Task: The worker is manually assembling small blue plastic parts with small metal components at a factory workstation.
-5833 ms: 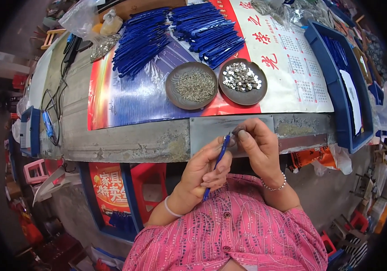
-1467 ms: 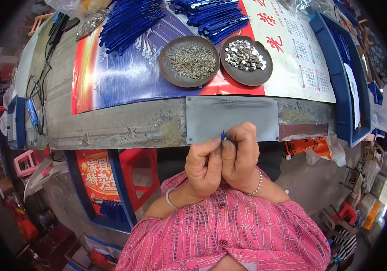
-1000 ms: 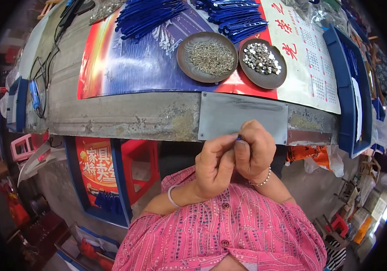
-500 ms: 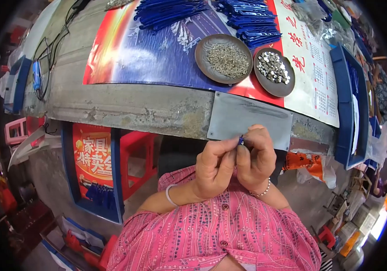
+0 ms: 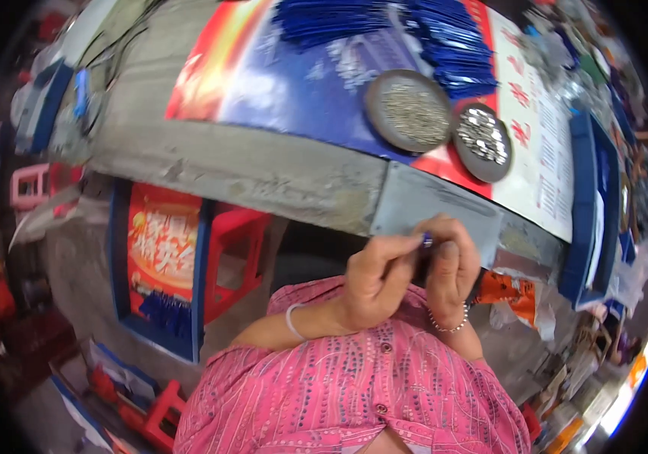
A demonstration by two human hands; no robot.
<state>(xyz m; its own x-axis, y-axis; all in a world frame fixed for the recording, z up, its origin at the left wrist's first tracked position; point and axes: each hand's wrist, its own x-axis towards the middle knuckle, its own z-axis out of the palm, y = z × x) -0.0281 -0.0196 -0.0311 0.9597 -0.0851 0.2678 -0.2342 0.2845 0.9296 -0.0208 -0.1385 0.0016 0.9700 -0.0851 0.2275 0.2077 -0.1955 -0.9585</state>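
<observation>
My left hand (image 5: 379,276) and my right hand (image 5: 454,266) meet over the near edge of the bench. Between their fingertips shows the end of a small blue piece (image 5: 426,240); the rest of it is hidden. Thumb and forefinger of the left hand pinch it, while the right fingers curl round its far side, slightly blurred. Beyond the hands, a round brown dish (image 5: 378,121) holds small silver pins (image 5: 416,115). A smaller dish (image 5: 480,171) beside it carries shiny silver discs (image 5: 483,135). Bundles of slim blue strips (image 5: 456,49) lie behind the dishes.
A grey metal plate (image 5: 437,198) is fixed at the bench edge. Blue trays stand at the right (image 5: 585,219) and left (image 5: 43,106). Below the bench, another blue tray (image 5: 197,303) contains blue strips (image 5: 165,312), next to a red stool (image 5: 244,265).
The view has turned and shifted, so the bench lies tilted. Both hands stay together around the blue piece; the right thumb has moved slightly away from the left.
</observation>
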